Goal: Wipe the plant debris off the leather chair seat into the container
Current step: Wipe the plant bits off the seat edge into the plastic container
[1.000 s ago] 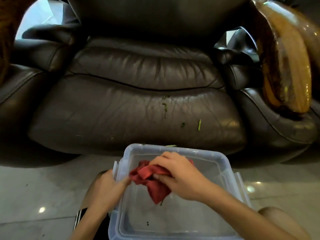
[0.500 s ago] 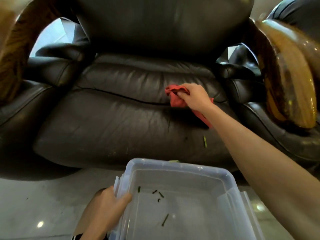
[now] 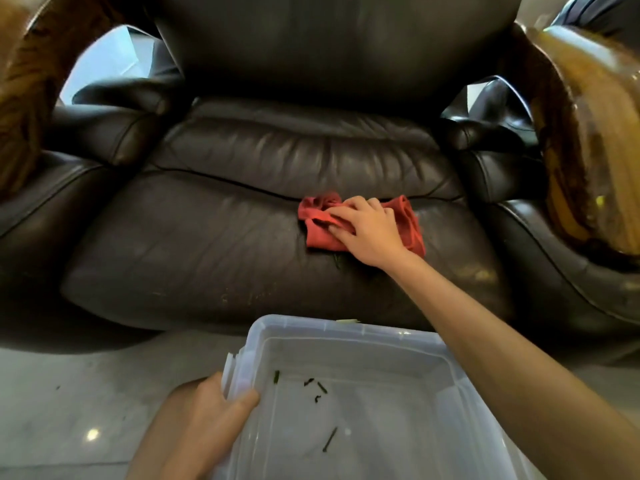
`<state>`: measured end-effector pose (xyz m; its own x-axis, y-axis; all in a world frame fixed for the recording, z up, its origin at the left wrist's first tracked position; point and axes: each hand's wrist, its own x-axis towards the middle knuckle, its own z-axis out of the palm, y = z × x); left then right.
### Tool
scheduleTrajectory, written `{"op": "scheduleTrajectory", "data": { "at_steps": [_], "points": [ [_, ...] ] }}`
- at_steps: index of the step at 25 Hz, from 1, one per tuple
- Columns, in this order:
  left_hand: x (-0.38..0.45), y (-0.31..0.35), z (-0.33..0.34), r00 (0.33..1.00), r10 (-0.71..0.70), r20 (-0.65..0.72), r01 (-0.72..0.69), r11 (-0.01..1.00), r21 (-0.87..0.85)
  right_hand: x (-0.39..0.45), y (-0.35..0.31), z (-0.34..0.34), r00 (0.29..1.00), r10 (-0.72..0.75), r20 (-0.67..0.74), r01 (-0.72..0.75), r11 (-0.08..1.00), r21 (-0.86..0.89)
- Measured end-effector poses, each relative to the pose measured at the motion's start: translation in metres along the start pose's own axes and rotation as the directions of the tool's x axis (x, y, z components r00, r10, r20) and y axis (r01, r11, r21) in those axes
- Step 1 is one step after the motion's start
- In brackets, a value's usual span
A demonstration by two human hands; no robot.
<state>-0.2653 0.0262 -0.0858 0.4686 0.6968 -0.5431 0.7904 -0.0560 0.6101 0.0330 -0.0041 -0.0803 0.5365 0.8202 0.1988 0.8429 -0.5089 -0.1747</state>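
The dark brown leather chair seat [image 3: 207, 244] fills the middle of the view. My right hand [image 3: 367, 230] presses a red cloth [image 3: 318, 233] flat on the seat, right of centre. A bit of green plant debris [image 3: 337, 261] shows just below the cloth's near edge. A clear plastic container [image 3: 346, 332] sits in front of the seat's front edge, with several dark plant pieces [image 3: 317, 389] on its bottom. My left hand [image 3: 211, 417] grips the container's left rim. A pale green scrap [image 3: 348, 321] lies on its far rim.
Padded leather armrests [image 3: 114, 133] flank the seat, with glossy wooden arm pieces [image 3: 588, 140] outside them. Pale tiled floor [image 3: 86, 393] lies under the container, with a small dark speck [image 3: 58, 387] at left.
My right hand went from the container to the seat's back seam with the cloth, then drew it toward the front. The container now shows debris. My left hand stayed on the rim.
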Motion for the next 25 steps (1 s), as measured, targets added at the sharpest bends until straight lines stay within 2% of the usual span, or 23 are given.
{"op": "scheduleTrajectory", "data": {
  "at_steps": [2, 4, 6, 8, 9, 12, 15, 18, 21, 23, 25],
  "points": [
    [0.0, 0.001, 0.001, 1.0, 0.012, -0.017, -0.011, 1.0, 0.021, -0.033, -0.018, 0.0, 0.994, -0.081, -0.074, 0.081, 0.997, -0.006],
    [-0.001, -0.004, 0.001, 1.0, 0.006, -0.027, -0.004, 0.999, 0.051, -0.071, -0.038, 0.002, 0.983, -0.163, -0.081, 0.167, 0.985, 0.05],
    [-0.002, -0.006, 0.003, 0.999, 0.014, -0.05, -0.013, 0.999, 0.036, -0.114, -0.061, 0.002, 0.962, -0.259, 0.084, 0.24, 0.953, 0.186],
    [-0.004, -0.003, 0.007, 0.999, -0.003, -0.05, 0.001, 0.999, -0.034, -0.154, -0.081, -0.003, 0.887, -0.338, 0.315, 0.239, 0.919, 0.314],
    [-0.005, -0.001, 0.009, 0.998, -0.025, -0.056, 0.02, 0.996, -0.087, -0.166, -0.085, -0.007, 0.867, -0.349, 0.356, 0.222, 0.909, 0.352],
    [-0.001, -0.004, 0.014, 0.999, -0.044, -0.026, 0.036, 0.97, -0.242, -0.169, -0.074, -0.028, 0.916, -0.313, 0.251, 0.212, 0.908, 0.361],
    [0.005, -0.008, 0.014, 0.996, -0.083, 0.013, 0.084, 0.965, -0.25, -0.138, -0.045, -0.052, 0.972, -0.236, -0.005, 0.226, 0.925, 0.304],
    [0.006, -0.008, 0.014, 0.995, -0.082, 0.047, 0.091, 0.965, -0.246, -0.078, -0.003, -0.061, 0.986, -0.048, -0.158, 0.082, 0.973, 0.215],
    [0.001, -0.003, 0.012, 0.998, -0.051, 0.043, 0.061, 0.96, -0.274, -0.036, 0.033, -0.044, 0.989, 0.111, -0.098, -0.105, 0.992, 0.065],
    [-0.001, -0.001, 0.01, 0.998, -0.027, 0.05, 0.04, 0.961, -0.274, -0.039, 0.034, -0.03, 0.995, 0.098, -0.023, -0.098, 0.995, 0.031],
    [0.0, -0.001, 0.011, 0.999, -0.035, 0.034, 0.043, 0.961, -0.273, -0.057, 0.021, -0.026, 0.999, 0.029, 0.014, -0.03, 0.998, 0.061]
  ]
}}
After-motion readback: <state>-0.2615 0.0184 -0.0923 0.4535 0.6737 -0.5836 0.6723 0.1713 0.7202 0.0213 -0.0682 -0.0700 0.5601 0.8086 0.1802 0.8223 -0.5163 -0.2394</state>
